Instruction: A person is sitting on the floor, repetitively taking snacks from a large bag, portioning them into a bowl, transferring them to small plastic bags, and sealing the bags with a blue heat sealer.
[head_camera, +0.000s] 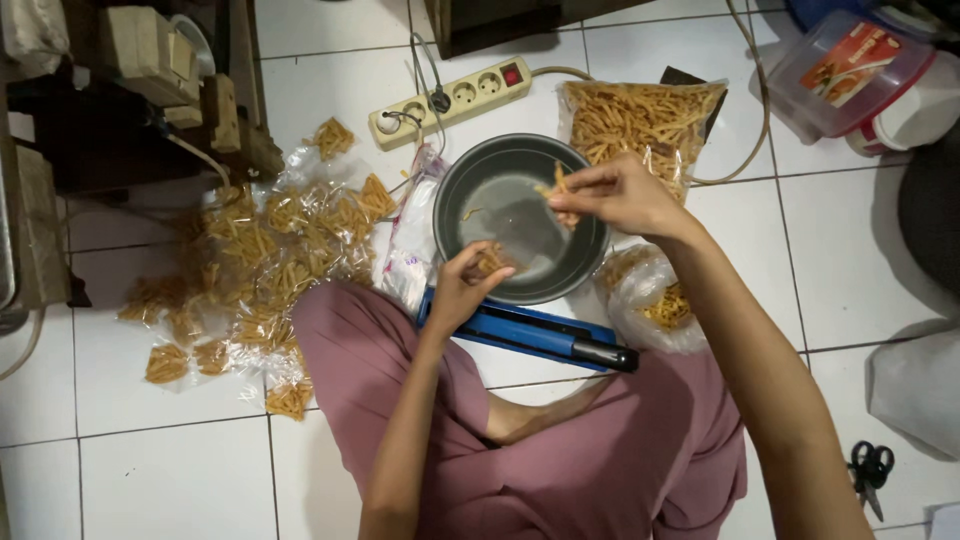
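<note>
The left hand (462, 285) pinches a few snack sticks (489, 262) at the near rim of the dark round pan (520, 218) on the tiled floor (170, 470); the right hand (617, 193) pinches more sticks over the pan's far right rim; a large clear bag of sticks (640, 120) lies just behind, small filled packets (270, 250) heap to the left, and a blue sealer (530, 335) rests along the pan's near edge; a light pinch over the pan seems best, so brittle sticks neither snap nor scatter.
</note>
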